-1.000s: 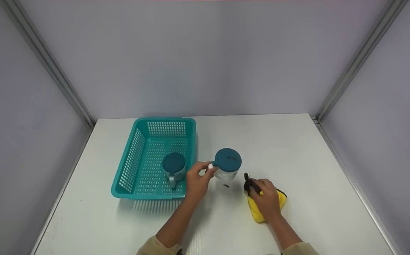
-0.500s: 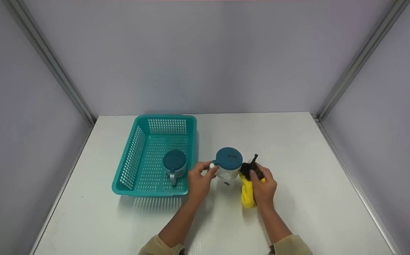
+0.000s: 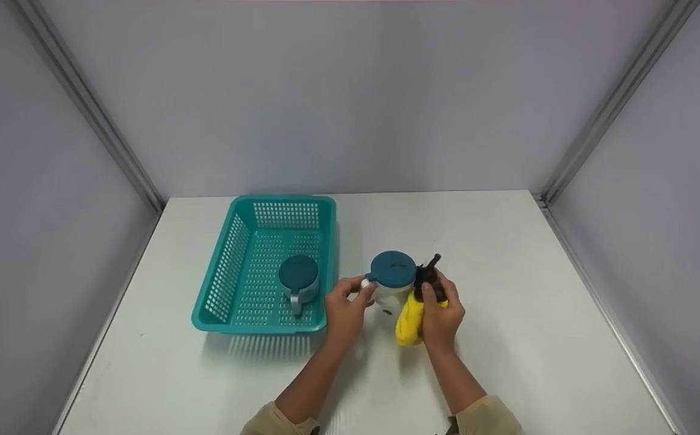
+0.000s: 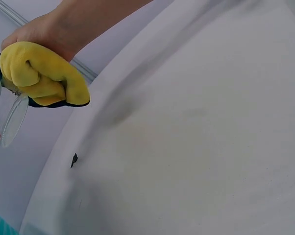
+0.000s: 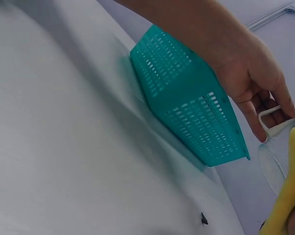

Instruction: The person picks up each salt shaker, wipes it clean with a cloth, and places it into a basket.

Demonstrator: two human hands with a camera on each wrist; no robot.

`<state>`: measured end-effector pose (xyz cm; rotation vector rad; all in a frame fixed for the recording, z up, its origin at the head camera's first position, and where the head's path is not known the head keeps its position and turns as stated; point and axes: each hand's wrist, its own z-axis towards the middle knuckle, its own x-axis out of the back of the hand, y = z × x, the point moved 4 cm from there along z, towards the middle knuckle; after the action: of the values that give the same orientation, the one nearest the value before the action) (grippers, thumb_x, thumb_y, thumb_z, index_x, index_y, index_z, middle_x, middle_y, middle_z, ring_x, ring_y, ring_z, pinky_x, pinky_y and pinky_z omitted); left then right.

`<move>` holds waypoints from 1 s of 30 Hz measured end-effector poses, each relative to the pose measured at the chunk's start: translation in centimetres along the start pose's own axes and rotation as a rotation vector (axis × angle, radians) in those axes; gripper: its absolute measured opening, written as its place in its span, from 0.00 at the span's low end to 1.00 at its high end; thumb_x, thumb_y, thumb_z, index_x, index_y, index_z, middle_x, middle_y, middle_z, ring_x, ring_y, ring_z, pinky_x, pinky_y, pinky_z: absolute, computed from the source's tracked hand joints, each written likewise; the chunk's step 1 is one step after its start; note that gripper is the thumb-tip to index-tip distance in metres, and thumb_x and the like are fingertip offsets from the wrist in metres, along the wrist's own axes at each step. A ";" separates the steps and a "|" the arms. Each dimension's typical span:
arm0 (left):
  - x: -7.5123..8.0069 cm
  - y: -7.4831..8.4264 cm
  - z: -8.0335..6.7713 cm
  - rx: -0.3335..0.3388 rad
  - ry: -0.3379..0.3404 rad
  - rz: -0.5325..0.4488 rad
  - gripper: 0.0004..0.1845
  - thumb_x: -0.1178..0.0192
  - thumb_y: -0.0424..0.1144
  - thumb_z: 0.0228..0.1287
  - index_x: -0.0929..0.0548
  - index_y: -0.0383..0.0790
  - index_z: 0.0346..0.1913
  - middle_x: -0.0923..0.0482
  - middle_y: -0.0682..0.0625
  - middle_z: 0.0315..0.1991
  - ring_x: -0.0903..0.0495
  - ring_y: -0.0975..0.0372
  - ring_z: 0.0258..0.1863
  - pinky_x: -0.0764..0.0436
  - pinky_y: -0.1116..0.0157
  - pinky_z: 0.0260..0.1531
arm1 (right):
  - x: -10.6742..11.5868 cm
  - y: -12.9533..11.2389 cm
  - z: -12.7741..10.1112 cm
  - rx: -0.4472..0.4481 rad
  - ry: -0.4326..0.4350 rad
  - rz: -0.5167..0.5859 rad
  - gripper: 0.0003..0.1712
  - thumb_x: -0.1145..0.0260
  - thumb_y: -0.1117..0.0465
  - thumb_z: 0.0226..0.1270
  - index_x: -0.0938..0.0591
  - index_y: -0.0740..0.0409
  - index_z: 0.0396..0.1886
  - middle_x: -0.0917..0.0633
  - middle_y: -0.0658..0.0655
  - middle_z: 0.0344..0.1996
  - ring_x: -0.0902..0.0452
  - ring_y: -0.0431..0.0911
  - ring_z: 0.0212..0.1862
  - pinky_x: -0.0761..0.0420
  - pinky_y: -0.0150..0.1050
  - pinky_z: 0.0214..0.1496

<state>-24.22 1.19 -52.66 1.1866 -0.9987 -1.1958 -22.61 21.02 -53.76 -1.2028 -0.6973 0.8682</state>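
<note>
A clear jar with a blue lid hangs above the table, tilted slightly. My left hand pinches its white handle between thumb and fingers. On the other side my right hand grips a bunched yellow cloth with black edging and backing, held against the jar's right side. Seen from the left wrist, the cloth overlaps the jar's transparent wall near its round base. Part of the jar's body is hidden by the cloth in the right wrist view.
Left of the hands stands a teal perforated basket with a second blue-lidded jar inside, its handle toward the front. A small dark scrap lies on the white table under the held jar. Grey walls enclose the back and sides.
My right hand has lifted the cloth off the table and brought it left against the jar. The left hand keeps its pinch on the handle, shifted slightly right.
</note>
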 end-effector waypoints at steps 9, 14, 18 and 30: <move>-0.7 0.1 -0.4 -0.024 0.016 0.032 0.09 0.36 0.33 0.65 0.15 0.34 0.46 0.19 0.43 0.37 0.19 0.57 0.39 0.13 0.63 0.36 | -0.9 0.0 -1.0 0.125 -0.006 -0.060 0.23 0.36 0.63 0.69 0.23 0.56 0.62 0.21 0.53 0.59 0.28 0.40 0.60 0.31 0.25 0.66; -0.9 -0.1 -0.4 -0.045 0.032 0.018 0.08 0.35 0.33 0.65 0.15 0.35 0.45 0.19 0.44 0.37 0.19 0.57 0.38 0.13 0.64 0.36 | -1.2 -0.1 -1.3 0.184 -0.001 -0.070 0.23 0.35 0.64 0.67 0.24 0.56 0.61 0.22 0.53 0.58 0.28 0.42 0.60 0.31 0.26 0.66; -0.9 -0.3 -0.4 -0.061 0.046 -0.002 0.08 0.34 0.38 0.64 0.15 0.39 0.44 0.19 0.47 0.36 0.19 0.58 0.38 0.14 0.66 0.36 | -1.5 -0.3 -1.7 0.253 0.007 -0.081 0.23 0.33 0.66 0.65 0.23 0.58 0.60 0.23 0.55 0.57 0.29 0.42 0.59 0.31 0.26 0.66; -1.0 -0.2 -0.2 -0.067 0.063 -0.015 0.09 0.33 0.42 0.64 0.14 0.42 0.43 0.19 0.49 0.36 0.18 0.59 0.39 0.14 0.65 0.36 | -2.3 -0.6 -2.7 0.506 0.035 -0.129 0.28 0.29 0.76 0.52 0.19 0.65 0.56 0.26 0.64 0.55 0.30 0.44 0.60 0.31 0.27 0.67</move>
<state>-24.18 2.21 -52.86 1.1736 -0.8971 -1.1881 -21.44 17.61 -53.82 -0.7111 -0.4806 0.8486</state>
